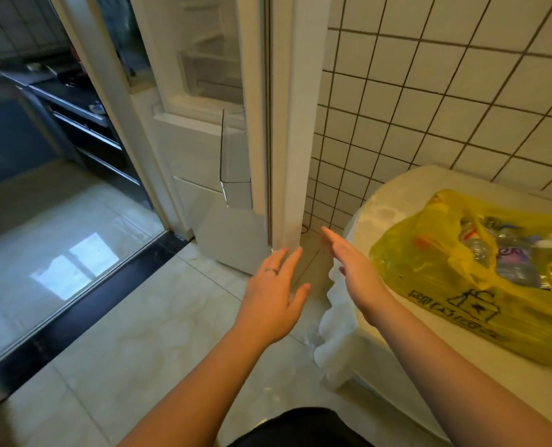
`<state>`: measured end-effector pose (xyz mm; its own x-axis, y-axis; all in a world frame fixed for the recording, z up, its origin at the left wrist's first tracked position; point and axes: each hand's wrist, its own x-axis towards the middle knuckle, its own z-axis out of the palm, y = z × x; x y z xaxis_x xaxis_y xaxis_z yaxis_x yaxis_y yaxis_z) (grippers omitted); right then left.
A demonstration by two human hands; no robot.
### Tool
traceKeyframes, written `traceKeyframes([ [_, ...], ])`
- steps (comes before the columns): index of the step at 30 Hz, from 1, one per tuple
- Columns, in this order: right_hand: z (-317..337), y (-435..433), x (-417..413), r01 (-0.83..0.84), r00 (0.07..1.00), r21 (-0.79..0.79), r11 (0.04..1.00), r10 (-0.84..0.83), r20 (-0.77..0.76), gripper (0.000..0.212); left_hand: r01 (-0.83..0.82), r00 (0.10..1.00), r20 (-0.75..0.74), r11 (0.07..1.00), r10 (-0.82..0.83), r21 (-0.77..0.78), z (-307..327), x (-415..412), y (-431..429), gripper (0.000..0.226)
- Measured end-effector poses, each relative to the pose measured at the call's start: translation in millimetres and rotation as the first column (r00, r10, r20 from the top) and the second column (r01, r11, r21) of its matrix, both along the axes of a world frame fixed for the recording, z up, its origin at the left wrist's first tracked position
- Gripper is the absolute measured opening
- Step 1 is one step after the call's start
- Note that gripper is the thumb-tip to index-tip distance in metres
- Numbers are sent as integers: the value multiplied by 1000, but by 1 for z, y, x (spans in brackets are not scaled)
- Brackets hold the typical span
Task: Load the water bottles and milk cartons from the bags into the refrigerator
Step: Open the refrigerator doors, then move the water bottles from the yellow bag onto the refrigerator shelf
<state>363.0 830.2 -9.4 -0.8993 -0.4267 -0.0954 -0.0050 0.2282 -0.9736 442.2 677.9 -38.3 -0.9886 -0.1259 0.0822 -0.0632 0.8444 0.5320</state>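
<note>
The left grip (pixel 274 295), ringed, and the right grip (pixel 353 269) are both spread flat with straight fingers, holding nothing. The left grip's fingertips are at the lower corner of the open refrigerator door (pixel 300 124). Right of the right grip, a yellow plastic bag (pixel 445 285) lies on the white-covered worktop (pixel 397 195), with water bottles (pixel 510 269) inside.

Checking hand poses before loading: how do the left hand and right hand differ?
The left hand wears a ring; the right hand shows none. The left hand shows its back, fingers spread, by the bottom corner of the fridge door; the right hand is edge-on, fingers together, beside the table holding the yellow bag. Both are open and hold nothing.
</note>
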Motion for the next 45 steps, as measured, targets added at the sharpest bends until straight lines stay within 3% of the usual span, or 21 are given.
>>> traceKeyframes([
  [2, -9, 22, 9, 24, 981, 140, 990, 3, -192, 38, 27, 999, -15, 983, -31, -179, -7, 8, 11, 67],
  [4, -20, 49, 17, 77, 918, 346, 935, 69, -391, 48, 67, 998, 18, 969, -64, -238, -14, 12, 23, 70],
  [6, -29, 77, 23, 153, 862, 522, 839, 145, -486, 55, 114, 993, 59, 962, -103, -247, -22, 13, 37, 70],
  [9, -40, 118, 34, 295, 827, 669, 682, 168, -536, 58, 191, 980, 94, 950, -172, -246, -31, 12, 63, 69],
  [12, -53, 156, 43, 366, 856, 767, 528, 133, -500, 62, 281, 957, 142, 930, -253, -238, -37, 4, 90, 72],
  [20, -59, 239, 53, 489, 866, 791, 369, -96, -490, 61, 509, 860, 150, 840, -488, -186, -56, -50, 168, 70],
  [23, -56, 267, 44, 537, 842, 770, 344, -165, -513, 60, 555, 831, 64, 822, -552, -124, -55, -81, 201, 70],
  [27, -49, 302, 19, 585, 809, 729, 356, -198, -553, 58, 576, 798, -185, 816, -574, -48, -41, -129, 243, 58],
  [30, -43, 318, -8, 602, 793, 708, 370, -178, -582, 56, 586, 757, -285, 804, -587, -99, -25, -166, 264, 53],
  [36, -38, 324, -66, 595, 790, 686, 419, -150, -594, 55, 542, 837, 119, 778, -534, -317, -7, -219, 288, 68],
  [38, -38, 324, -83, 597, 782, 679, 427, -120, -611, 54, 545, 837, 184, 753, -516, -369, -6, -226, 292, 69],
  [42, -37, 329, -107, 605, 778, 668, 433, -142, -612, 54, 552, 830, 171, 734, -531, -395, 2, -230, 296, 49],
  [45, -34, 328, -123, 570, 790, 674, 470, -87, -607, 54, 566, 821, 67, 793, -567, -227, 7, -235, 289, 30],
])
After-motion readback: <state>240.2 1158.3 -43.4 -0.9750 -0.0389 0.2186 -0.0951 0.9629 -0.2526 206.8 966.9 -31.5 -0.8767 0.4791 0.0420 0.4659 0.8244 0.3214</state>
